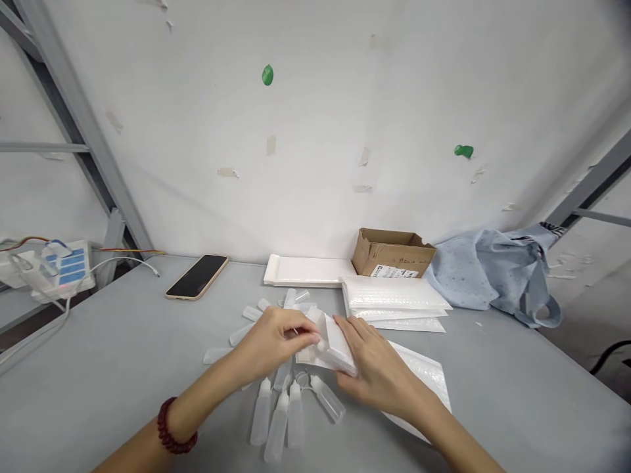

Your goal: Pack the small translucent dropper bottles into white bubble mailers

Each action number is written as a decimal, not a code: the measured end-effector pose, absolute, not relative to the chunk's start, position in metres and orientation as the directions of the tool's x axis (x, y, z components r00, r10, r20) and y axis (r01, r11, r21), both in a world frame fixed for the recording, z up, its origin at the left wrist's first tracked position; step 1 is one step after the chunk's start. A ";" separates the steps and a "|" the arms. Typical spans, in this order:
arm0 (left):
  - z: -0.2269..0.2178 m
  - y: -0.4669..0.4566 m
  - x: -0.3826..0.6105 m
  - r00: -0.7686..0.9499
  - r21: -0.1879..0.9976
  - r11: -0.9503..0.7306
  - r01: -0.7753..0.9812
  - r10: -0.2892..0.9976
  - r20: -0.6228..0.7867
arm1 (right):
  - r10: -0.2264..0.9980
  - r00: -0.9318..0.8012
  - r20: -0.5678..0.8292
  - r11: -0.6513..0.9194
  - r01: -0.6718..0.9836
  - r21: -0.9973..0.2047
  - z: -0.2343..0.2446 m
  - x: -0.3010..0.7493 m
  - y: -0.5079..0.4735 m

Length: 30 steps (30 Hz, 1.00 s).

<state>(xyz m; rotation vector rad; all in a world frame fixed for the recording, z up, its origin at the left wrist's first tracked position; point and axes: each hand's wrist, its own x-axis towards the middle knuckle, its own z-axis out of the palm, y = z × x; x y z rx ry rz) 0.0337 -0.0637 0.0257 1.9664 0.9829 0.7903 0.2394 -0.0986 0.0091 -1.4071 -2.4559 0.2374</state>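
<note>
My left hand [276,341] is closed in a pinch on the flap of a small white box [331,348] held over the grey table [98,368]. My right hand [374,368] grips the same box from the right side. Several translucent squeeze bottles [279,414] with white caps lie on the table just below my hands, and more of these bottles [256,314] lie behind the box. A white bubble mailer [428,374] lies under my right wrist. A red bead bracelet [172,430] is on my left wrist.
A stack of white bubble mailers [394,295] lies behind the box, with a white tray [305,270] and an open cardboard box [392,253] against the wall. A phone [197,276] lies at the left, a power strip [59,266] with cables at the far left, a blue cloth bag [493,272] at the right.
</note>
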 end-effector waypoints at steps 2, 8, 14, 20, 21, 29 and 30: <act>0.020 -0.069 0.042 0.568 0.875 -0.372 0.311 0.811 0.142 | 0.854 -0.480 0.202 0.520 0.804 -0.288 0.007 0.239 -0.099; 0.028 -0.076 0.039 0.648 0.941 -0.280 0.191 0.756 0.093 | 0.838 -0.487 0.247 0.544 0.781 -0.308 0.011 0.240 -0.099; 0.045 -0.068 0.016 0.530 0.942 -0.260 0.215 0.841 0.111 | 0.889 -0.356 0.289 0.444 0.826 -0.348 0.018 0.257 -0.091; 0.010 -0.074 0.035 0.794 0.618 -0.653 0.438 0.604 0.075 | 0.901 -0.283 0.330 0.397 0.844 -0.360 0.017 0.264 -0.086; 0.004 -0.076 0.039 0.821 0.582 -0.689 0.432 0.567 0.063 | 0.899 -0.287 0.332 0.401 0.844 -0.357 0.016 0.264 -0.086; 0.007 -0.072 0.041 0.831 0.669 -0.642 0.375 0.553 0.064 | 0.890 -0.317 0.329 0.422 0.847 -0.325 0.013 0.260 -0.083; 0.013 -0.071 0.039 0.821 0.705 -0.610 0.362 0.567 0.069 | 0.892 -0.315 0.325 0.418 0.849 -0.323 0.013 0.260 -0.082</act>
